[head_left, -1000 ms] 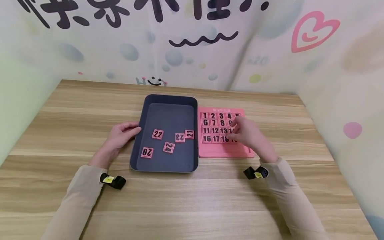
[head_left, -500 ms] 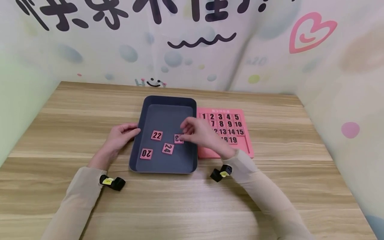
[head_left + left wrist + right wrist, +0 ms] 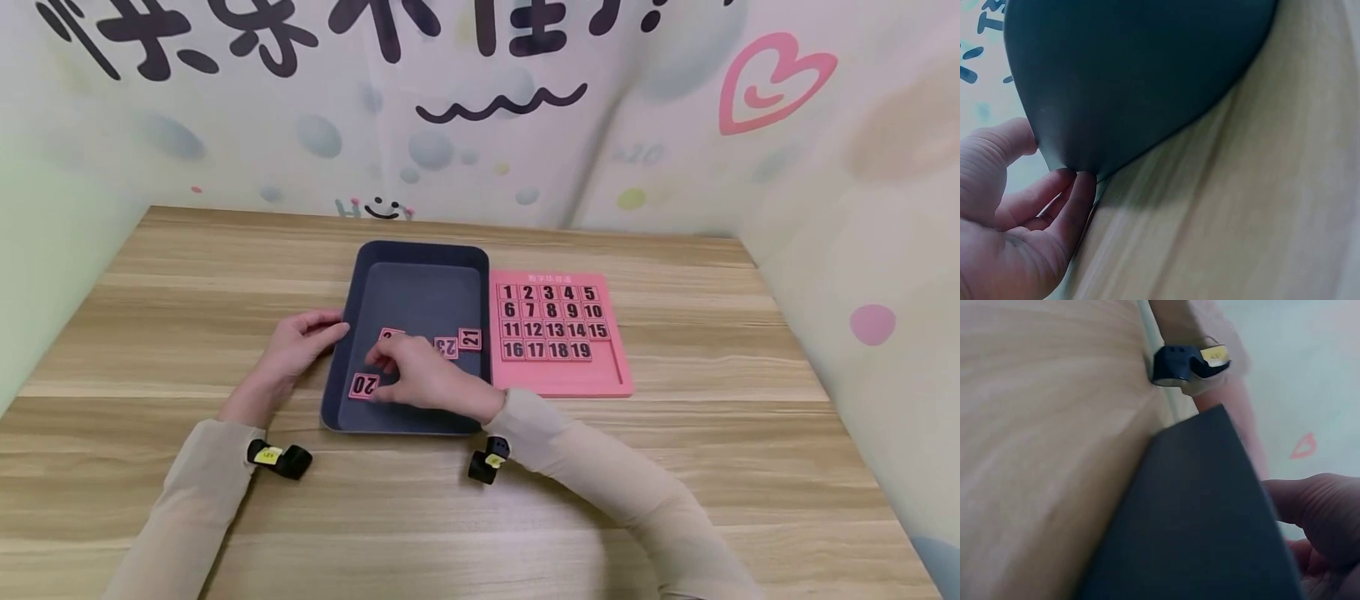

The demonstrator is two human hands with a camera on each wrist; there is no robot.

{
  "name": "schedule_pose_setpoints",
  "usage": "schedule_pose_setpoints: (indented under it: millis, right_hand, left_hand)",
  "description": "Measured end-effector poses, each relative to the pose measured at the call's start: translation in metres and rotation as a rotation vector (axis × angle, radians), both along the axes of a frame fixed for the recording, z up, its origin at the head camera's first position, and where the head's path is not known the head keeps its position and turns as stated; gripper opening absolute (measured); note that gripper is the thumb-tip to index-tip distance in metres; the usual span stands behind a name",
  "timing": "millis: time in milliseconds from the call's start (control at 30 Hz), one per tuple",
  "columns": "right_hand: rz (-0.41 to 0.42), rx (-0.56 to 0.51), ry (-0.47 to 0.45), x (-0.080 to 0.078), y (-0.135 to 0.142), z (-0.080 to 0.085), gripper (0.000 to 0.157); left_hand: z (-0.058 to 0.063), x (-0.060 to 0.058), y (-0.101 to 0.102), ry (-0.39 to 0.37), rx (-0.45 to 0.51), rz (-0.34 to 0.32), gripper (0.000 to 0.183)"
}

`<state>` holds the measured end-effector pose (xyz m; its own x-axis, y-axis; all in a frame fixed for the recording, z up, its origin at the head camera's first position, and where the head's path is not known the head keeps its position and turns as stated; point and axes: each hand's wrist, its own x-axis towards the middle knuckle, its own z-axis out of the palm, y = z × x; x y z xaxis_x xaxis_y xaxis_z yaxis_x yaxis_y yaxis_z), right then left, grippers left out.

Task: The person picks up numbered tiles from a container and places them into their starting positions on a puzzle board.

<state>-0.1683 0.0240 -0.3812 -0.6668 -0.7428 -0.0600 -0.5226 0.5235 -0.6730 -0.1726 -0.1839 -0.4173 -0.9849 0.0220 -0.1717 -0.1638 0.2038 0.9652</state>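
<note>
In the head view, a dark grey tray (image 3: 423, 292) holds several pink number tiles. My left hand (image 3: 303, 337) holds the tray's left wall, with the thumb at the rim and the fingertips against the outside in the left wrist view. My right hand (image 3: 423, 375) reaches over the tray's near part, thumb and fingers apart, at the right edge of tile 20 (image 3: 363, 386). It partly covers tile 22 (image 3: 391, 332) and tile 23 (image 3: 447, 347), and hides the place of tile 24. Tile 21 (image 3: 470, 338) lies by the right wall.
A pink number-puzzle board (image 3: 555, 383) sits right beside the tray, with tiles 1 to 19 in rows. Both stand on a wood-grain table (image 3: 225, 275). A printed backdrop (image 3: 480, 150) rises behind the table. Each wrist bears a black camera.
My right hand has gone from the puzzle board leftward across the tray, past tiles 21 and 23, to tile 20. My left hand stays at the tray's left wall.
</note>
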Motion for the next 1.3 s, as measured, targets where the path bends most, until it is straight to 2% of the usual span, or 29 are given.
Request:
schedule_pose_setpoints:
  millis: [267,667,933,1133,1300]
  right_hand:
    - [-0.011,0.082,0.017,0.005,-0.013,-0.009,0.038]
    - [-0.029,0.158,0.063,0.004,-0.018,-0.011,0.033]
    - [-0.027,0.194,0.092,0.003,-0.02,-0.012,0.022]
    - [-0.024,0.197,0.109,0.002,-0.018,-0.012,0.021]
    - [-0.035,0.126,0.076,0.004,-0.01,-0.005,0.02]
  left_hand:
    - [0.0,0.0,-0.001,-0.007,0.014,-0.003,0.05]
    - [0.001,0.0,0.0,-0.014,0.021,0.003,0.052]
    - [0.0,0.0,-0.001,-0.008,0.026,0.007,0.053]
    - [0.0,0.0,-0.001,-0.005,0.031,0.01,0.052]
    - [0.0,0.0,-0.001,-0.008,0.012,0.001,0.052]
